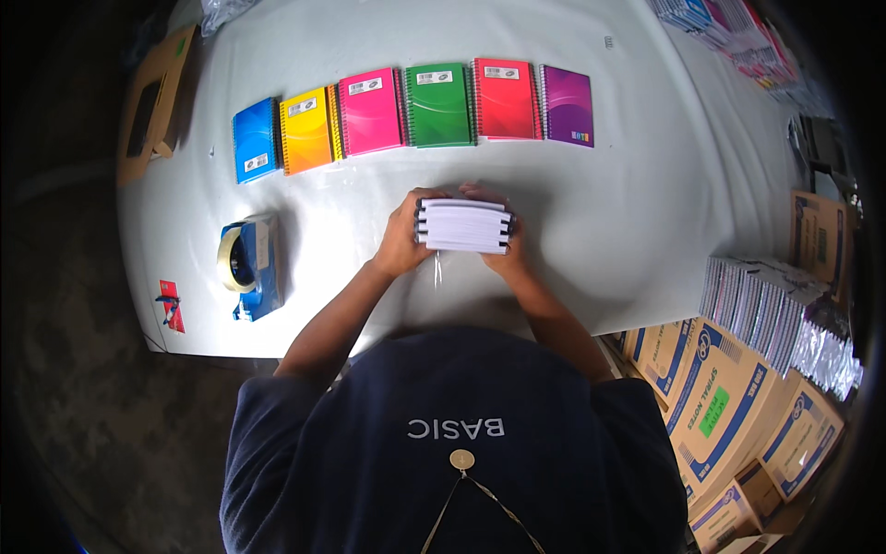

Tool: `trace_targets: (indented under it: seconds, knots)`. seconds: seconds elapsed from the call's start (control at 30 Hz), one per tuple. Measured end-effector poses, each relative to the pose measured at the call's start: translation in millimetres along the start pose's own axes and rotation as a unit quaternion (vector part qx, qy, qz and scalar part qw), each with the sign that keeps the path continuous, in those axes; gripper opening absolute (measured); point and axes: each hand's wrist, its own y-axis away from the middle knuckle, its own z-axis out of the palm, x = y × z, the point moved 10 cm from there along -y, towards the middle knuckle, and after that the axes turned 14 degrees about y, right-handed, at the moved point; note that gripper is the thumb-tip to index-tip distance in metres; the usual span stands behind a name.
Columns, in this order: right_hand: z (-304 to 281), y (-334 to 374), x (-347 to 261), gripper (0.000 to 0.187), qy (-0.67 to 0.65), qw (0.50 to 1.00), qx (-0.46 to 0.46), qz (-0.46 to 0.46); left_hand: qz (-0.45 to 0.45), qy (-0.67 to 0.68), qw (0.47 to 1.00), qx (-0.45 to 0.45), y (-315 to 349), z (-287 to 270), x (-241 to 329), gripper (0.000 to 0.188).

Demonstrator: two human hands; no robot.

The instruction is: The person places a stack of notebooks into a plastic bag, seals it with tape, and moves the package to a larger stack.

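Looking down through the head view, I have the left hand (400, 238) and the right hand (509, 247) at opposite ends of a stack of spiral-bound pads (463, 229), white page edges up and dark coils showing at both ends. The fingers are closed around it, partly hidden behind it; I cannot tell whether the stack touches the pale tabletop (646, 212). I see it near the table's front edge, just this side of a row of spiral notebooks (439, 115) running blue, yellow, pink, green, red and purple from left to right. Left of the left hand stands a blue tape dispenser (266, 270). Over on my right, stacked notebooks (752, 309) stand near cardboard cartons (724, 397).
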Motion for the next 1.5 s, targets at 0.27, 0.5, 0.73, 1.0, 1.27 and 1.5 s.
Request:
trace_targets:
  seconds: [0.27, 0.5, 0.73, 1.0, 1.27, 1.5]
  knots:
    - [-12.8, -13.3, -57.8, 0.070, -0.232, 0.946, -0.133, 0.182, -0.194, 0.095, 0.976, -0.028, 2.0, 3.8, 63.3, 0.066]
    - [8.5, 8.3, -5.8, 0.045, -0.446, 0.834, -0.056, 0.318, -0.150, -0.261, 0.938, 0.174, -45.6, -128.5, 38.0, 0.050]
    - [11.5, 31.4, 28.1, 0.045, -0.490, 0.779, -0.031, 0.389, -0.168, -0.283, 0.913, 0.242, -51.8, -198.6, 3.2, 0.038]
    - [6.8, 40.7, 32.7, 0.043, -0.480, 0.783, -0.028, 0.394, -0.155, -0.310, 0.913, 0.217, -59.9, -169.5, -17.1, 0.034]
    - [6.1, 29.7, 17.8, 0.039, -0.469, 0.777, -0.022, 0.419, -0.074, -0.391, 0.916, 0.042, -72.0, -106.2, -18.0, 0.065]
    - [7.1, 29.5, 28.0, 0.042, -0.464, 0.781, -0.015, 0.418, -0.061, -0.444, 0.894, -0.019, -71.1, -108.1, -9.2, 0.042]
